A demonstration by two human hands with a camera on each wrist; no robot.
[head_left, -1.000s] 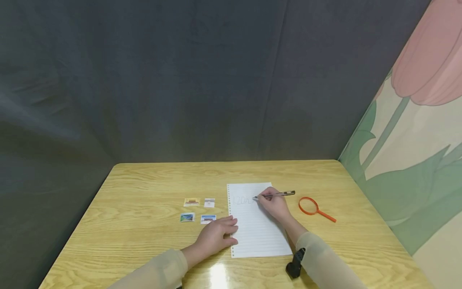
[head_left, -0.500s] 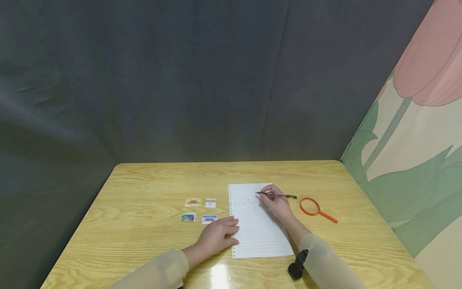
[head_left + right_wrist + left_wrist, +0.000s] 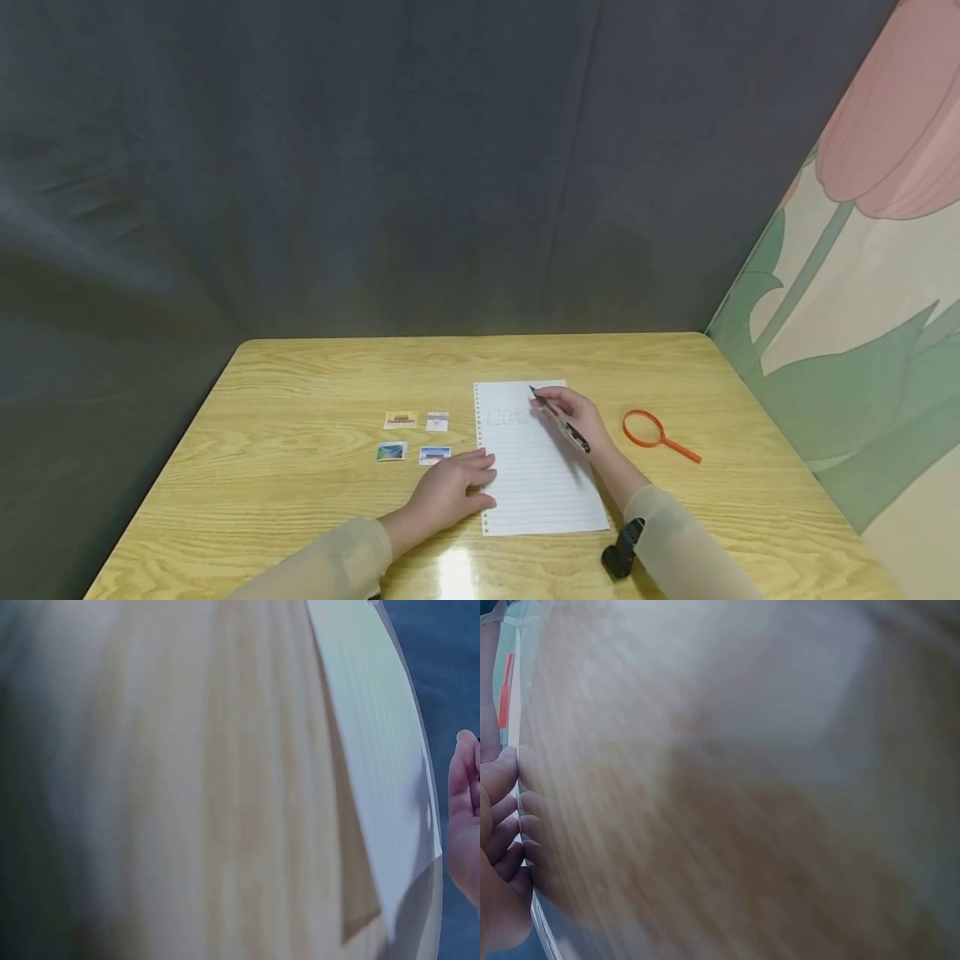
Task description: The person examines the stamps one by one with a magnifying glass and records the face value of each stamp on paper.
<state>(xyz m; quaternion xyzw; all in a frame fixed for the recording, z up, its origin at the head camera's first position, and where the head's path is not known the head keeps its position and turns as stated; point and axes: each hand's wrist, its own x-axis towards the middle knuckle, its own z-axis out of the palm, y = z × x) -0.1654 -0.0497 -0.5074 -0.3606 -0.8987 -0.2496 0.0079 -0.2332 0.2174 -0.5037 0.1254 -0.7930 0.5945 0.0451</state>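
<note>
A lined sheet of paper (image 3: 536, 492) with punched holes down its left side lies on the table, bearing faint handwriting near the top. My right hand (image 3: 581, 417) holds a pen (image 3: 561, 421) over the upper right of the sheet; the pen's tip points away and up to the left. In the right wrist view only part of the right hand (image 3: 466, 817) shows at the right edge. My left hand (image 3: 448, 490) rests with extended fingers on the sheet's left edge. Close beyond that hand lies a small stamp (image 3: 434, 454) with a blue and white picture.
More stamps lie left of the paper: a yellow one (image 3: 401, 420), a pale one (image 3: 437, 422) and a blue-green one (image 3: 392, 451). An orange-red magnifying glass (image 3: 662, 438) lies right of the sheet. A dark curtain (image 3: 397, 183) hangs behind the wooden table (image 3: 300, 467).
My right hand has stopped at the end of the writing and lifted; the pen has swung from lying nearly level to slanting, its rear end now toward me. The left hand stays put.
</note>
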